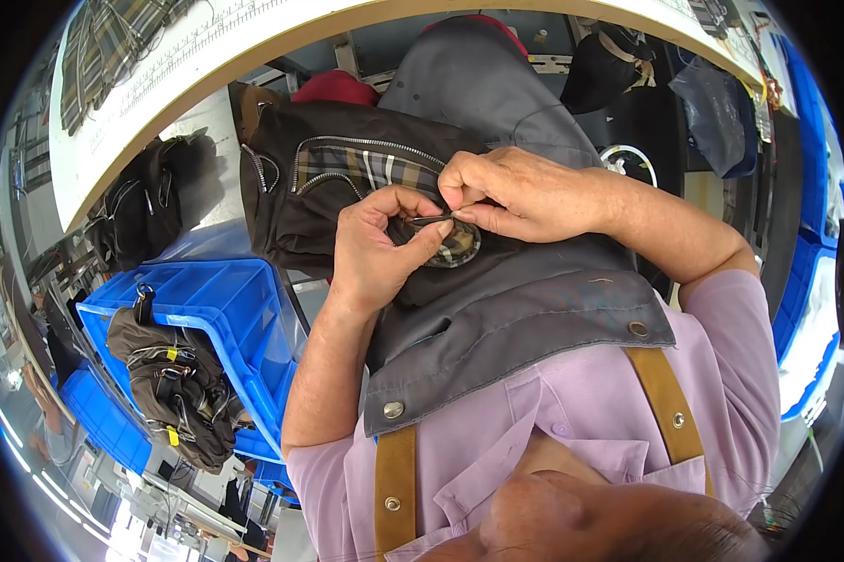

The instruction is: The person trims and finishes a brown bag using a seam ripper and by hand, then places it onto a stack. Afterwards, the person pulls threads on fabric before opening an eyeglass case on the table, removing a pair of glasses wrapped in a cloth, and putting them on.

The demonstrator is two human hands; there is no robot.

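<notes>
At far left, well apart from the left grip, plaid fabric pieces (113,51) lie on a white bench (160,103) with a curved-looking edge. Below them is a pile of dark bags (136,211). Lower still, a blue crate (253,318) stands near the left forearm, with brown zippered bags (174,389) at its open side. Between bench and body, a dark brown bag (300,122) with zippers and plaid panels lies across the lap, under both grips. The left grip (433,225) pinches its edge beside a rounded plaid piece (461,245); the right grip (454,212), almost touching it, pinches the same spot, fingertips hiding the detail. Right of it are a clear plastic bag (710,112) and, farther off, blue bins (815,187).
</notes>
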